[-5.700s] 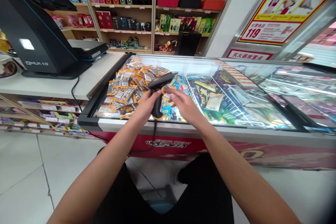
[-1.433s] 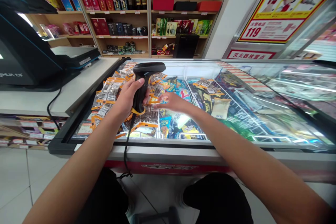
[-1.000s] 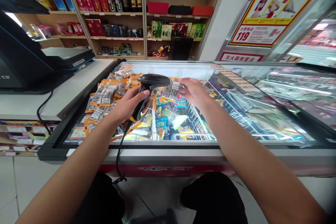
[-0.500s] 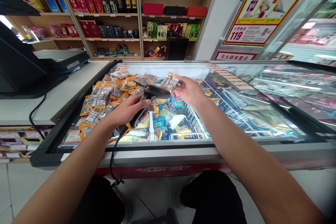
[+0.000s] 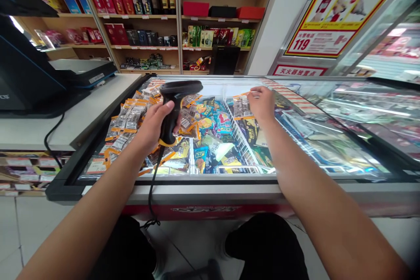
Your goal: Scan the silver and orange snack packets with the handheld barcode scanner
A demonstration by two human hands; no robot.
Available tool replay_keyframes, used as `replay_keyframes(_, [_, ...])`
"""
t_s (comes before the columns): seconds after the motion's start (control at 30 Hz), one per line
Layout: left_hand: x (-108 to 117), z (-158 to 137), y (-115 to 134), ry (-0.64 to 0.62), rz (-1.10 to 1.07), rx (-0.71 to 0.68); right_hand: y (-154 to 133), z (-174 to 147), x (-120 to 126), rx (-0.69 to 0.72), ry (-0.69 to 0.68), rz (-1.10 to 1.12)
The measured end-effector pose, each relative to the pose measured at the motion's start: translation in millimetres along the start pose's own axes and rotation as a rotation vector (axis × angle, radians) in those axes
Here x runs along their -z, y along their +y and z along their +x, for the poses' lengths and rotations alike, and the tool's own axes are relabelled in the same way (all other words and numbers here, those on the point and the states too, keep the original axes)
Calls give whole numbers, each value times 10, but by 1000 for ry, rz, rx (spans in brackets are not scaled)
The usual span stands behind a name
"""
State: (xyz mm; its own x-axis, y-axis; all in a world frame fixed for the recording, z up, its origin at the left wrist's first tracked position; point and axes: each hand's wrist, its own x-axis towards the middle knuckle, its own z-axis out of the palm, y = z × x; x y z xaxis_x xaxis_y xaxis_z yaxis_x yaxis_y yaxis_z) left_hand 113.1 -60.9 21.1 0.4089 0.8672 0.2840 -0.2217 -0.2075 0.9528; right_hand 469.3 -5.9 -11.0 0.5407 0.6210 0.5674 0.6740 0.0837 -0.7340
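My left hand (image 5: 151, 126) is wrapped around the handle of a black barcode scanner (image 5: 170, 113), whose head points to the right. A black cable runs down from the handle. My right hand (image 5: 262, 104) pinches the right edge of a small clear packet with orange borders (image 5: 242, 106), above the right part of the freezer. Under the scanner lies a heap of similar orange-edged packets (image 5: 131, 116) on the left part of the glass. Blue and yellow ice cream wrappers (image 5: 223, 123) show in the freezer between my hands.
The chest freezer's front rim (image 5: 210, 190) runs across before my legs. On the left, a counter (image 5: 62, 129) bears a black checkout machine (image 5: 22, 65). Shelves (image 5: 141, 16) with bottles and boxes stand behind. A white wire basket divider (image 5: 241, 135) crosses the freezer.
My right hand has carried the packet to the right, away from the scanner. My left hand has raised the scanner and moved it slightly left.
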Motion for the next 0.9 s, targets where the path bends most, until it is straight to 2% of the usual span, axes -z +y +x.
replay_keyframes(0.07, [10, 24, 16, 88, -32, -26, -58, -42, 30, 118, 21, -146])
replay_keyframes(0.13, [20, 45, 20, 147, -41, -27, -253, -197, -14, 191, -52, -153])
replay_keyframes(0.17, [24, 53, 17, 164, -41, -21, -380, -309, -65, 179, -159, -94])
replay_keyframes(0.27, [22, 64, 3, 171, -38, -5, -740, -706, -286, 31, -677, 34])
replay_keyframes(0.3, [18, 64, -2, 169, -32, -8, -828, -828, -362, 54, -821, 21])
replay_keyframes(0.33, [15, 62, -6, 167, -23, -13, -893, -932, -428, 98, -865, -5])
replay_keyframes(0.43, [11, 56, -13, 169, 11, -28, -975, -1090, -524, 98, -837, -79])
replay_keyframes(0.57, [28, 56, -20, 157, 16, -20, -910, -977, -433, -142, -864, 132])
replay_keyframes(0.7, [24, 41, -26, 96, 46, -14, -733, -729, -330, -332, -650, 481])
replay_keyframes(0.8, [11, 11, -28, 12, 120, -2, -620, -581, -302, -351, -466, 603])
replay_keyframes(0.9, [16, -17, -20, -124, 248, 33, -583, -508, -279, -354, -380, 629])
